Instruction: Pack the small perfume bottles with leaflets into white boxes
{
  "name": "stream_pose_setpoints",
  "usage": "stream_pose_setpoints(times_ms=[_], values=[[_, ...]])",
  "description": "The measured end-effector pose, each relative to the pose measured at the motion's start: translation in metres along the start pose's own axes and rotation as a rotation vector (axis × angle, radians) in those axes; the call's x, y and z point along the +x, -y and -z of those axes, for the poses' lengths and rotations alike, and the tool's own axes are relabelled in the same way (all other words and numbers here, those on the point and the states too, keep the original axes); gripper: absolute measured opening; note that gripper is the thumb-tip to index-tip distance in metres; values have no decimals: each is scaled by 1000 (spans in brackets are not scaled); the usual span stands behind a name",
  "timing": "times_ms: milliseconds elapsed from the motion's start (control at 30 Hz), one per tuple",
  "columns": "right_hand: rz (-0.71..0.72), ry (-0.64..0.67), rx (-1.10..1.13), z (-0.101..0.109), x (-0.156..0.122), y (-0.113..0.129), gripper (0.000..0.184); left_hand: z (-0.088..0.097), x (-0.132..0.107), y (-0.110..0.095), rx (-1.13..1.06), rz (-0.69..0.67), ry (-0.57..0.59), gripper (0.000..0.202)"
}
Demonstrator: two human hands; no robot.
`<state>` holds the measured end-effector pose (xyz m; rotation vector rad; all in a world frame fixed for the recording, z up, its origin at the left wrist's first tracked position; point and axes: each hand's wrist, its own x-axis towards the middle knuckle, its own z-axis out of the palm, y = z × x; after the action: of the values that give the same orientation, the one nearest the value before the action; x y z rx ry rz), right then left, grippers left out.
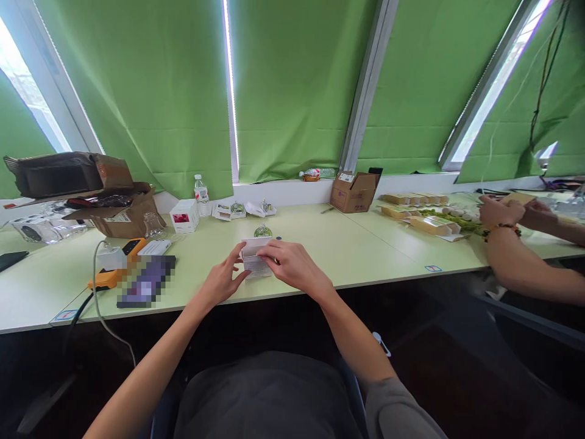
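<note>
Both my hands hold a small white carton (pixel 255 255) just above the pale green table (pixel 347 250), near its front edge. My left hand (pixel 222 278) pinches the carton's left side with thumb and fingers. My right hand (pixel 292 266) covers its right side, fingers curled over the top flap, which stands open. Just behind the carton sits a small round glass bottle (pixel 262 231).
Left: an orange device (pixel 107 278) with cable, a blurred dark item (pixel 147 281), brown cardboard boxes (pixel 116 213), a white box with red print (pixel 184 215), a water bottle (pixel 200 194). Behind: a small brown box (pixel 354 192). Right: another person's hands (pixel 500 213) over flat yellow packs (pixel 429 224).
</note>
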<state>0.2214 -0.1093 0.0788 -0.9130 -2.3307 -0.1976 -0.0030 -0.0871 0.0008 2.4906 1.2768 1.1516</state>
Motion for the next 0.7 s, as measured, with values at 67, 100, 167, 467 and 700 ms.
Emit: stream_pose_setpoints(times_ms=[67,100,167,467,700], values=[[-1,-6,3,0,0,1,21,0,0,0,2,5,-1,69],[-3,-11,4,1,-1,1,22,0,0,0,4,7,-1,69],[-10,-11,3,1,-1,1,22,0,0,-1,7,11,1,70],[-11,-16,-5,2,0,3,22,0,1,-1,2,0,-1,69],[-11,-5,-7,1,0,1,21,0,0,-1,1,7,-3,70]])
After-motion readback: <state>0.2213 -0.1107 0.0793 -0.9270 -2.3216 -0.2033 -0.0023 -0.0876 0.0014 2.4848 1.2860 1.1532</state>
